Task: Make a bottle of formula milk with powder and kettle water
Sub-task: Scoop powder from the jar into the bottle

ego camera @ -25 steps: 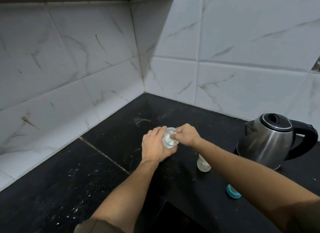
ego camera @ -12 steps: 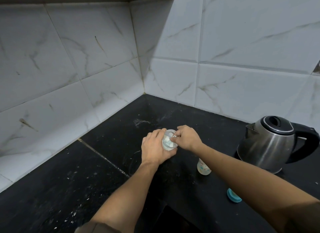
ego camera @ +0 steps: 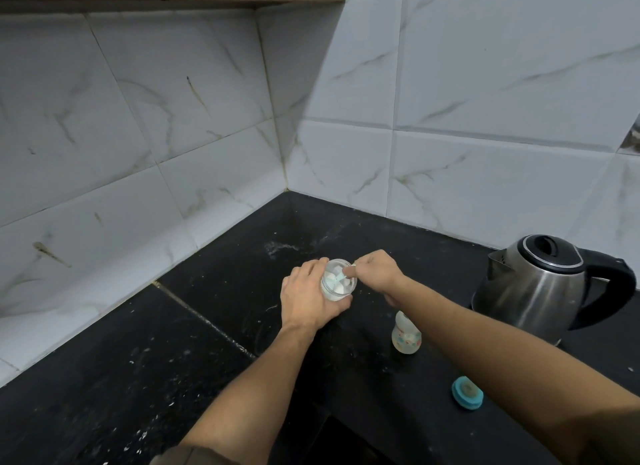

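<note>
My left hand (ego camera: pixel 306 296) grips a small clear jar (ego camera: pixel 336 282) of white powder standing on the black counter (ego camera: pixel 145 371). My right hand (ego camera: pixel 375 271) pinches the handle of a pale green scoop (ego camera: pixel 341 277), whose bowl dips into the jar's open mouth. An open baby bottle (ego camera: pixel 406 333) with a printed pattern stands upright just right of the jar, partly hidden by my right forearm. A steel kettle (ego camera: pixel 543 288) with a black handle and shut lid sits at the right.
A teal round lid (ego camera: pixel 467 393) lies flat on the counter near the front right. White marble-look tiled walls meet in a corner behind the jar. White specks are scattered on the counter. A dark gap opens at the counter's front edge.
The scoop has gone deeper into the jar, and my right hand has lifted slightly at the jar's rim. My left hand keeps its hold on the jar.
</note>
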A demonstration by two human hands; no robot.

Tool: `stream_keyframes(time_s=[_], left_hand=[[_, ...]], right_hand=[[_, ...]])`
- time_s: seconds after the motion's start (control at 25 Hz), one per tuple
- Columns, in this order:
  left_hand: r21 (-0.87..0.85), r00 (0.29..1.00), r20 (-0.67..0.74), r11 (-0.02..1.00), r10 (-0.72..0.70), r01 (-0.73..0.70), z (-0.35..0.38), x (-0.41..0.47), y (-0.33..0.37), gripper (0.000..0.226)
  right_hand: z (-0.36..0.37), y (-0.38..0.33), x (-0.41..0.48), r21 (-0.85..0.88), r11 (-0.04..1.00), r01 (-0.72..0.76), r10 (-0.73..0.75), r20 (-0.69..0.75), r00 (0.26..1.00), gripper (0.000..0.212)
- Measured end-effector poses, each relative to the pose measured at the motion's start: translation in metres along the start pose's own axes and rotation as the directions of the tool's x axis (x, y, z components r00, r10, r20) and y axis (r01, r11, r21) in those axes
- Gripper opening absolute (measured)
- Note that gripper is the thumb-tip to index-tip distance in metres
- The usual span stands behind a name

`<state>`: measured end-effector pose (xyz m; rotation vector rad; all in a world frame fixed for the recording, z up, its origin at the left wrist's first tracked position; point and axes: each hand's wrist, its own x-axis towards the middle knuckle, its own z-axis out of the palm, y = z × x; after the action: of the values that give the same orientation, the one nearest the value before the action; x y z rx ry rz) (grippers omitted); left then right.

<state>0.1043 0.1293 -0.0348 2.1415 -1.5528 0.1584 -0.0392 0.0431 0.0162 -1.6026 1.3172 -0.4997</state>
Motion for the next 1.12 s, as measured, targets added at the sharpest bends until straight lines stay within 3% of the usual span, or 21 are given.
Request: stream_keyframes(time_s=[0.12, 0.28, 0.44, 0.48, 0.6, 0.76, 0.92, 1.12], left_hand=[[-0.002, 1.0, 0.01, 1.0, -0.027, 0.027, -0.002, 0.002, 0.004, 0.076], [-0.048, 0.997, 0.016, 0.996, -0.072, 0.073, -0.004, 0.001, 0.003, 0.063], [-0.067, 0.996, 0.007, 0.994, -0.086, 0.086, -0.006, -0.002, 0.003, 0.064], [-0.068, 0.997, 0.001, 0.994, -0.083, 0.083, -0.007, -0.003, 0.005, 0.063], [-0.072, 0.996, 0.002, 0.993, -0.09, 0.09, -0.012, -0.005, 0.007, 0.064], [-0.112, 0.984, 0.088, 0.98, -0.153, 0.162, -0.015, -0.013, -0.006, 0.064], [-0.233, 0.953, 0.226, 0.939, -0.2, 0.253, -0.013, -0.027, -0.025, 0.079], [-0.283, 0.951, 0.241, 0.924, -0.193, 0.259, -0.022, -0.031, -0.025, 0.083]], right_hand=[[-0.006, 0.001, 0.001, 0.095, 0.995, -0.005, 0.007, -0.022, 1.0, 0.021], [-0.012, 0.004, 0.003, 0.143, 0.99, 0.005, -0.002, -0.025, 1.0, 0.02], [-0.015, 0.008, 0.005, 0.142, 0.99, 0.004, 0.003, -0.048, 0.999, 0.045], [-0.015, 0.008, 0.005, 0.144, 0.99, 0.005, 0.002, -0.046, 0.999, 0.045], [-0.015, 0.007, 0.001, 0.184, 0.982, -0.041, 0.039, 0.015, 0.999, 0.015], [-0.021, 0.004, -0.003, 0.217, 0.972, -0.094, 0.088, 0.039, 0.995, 0.021], [-0.03, 0.004, -0.004, 0.249, 0.963, -0.103, 0.102, 0.017, 0.995, 0.019], [-0.033, 0.009, -0.007, 0.3, 0.951, -0.08, 0.083, 0.004, 0.997, 0.019]])
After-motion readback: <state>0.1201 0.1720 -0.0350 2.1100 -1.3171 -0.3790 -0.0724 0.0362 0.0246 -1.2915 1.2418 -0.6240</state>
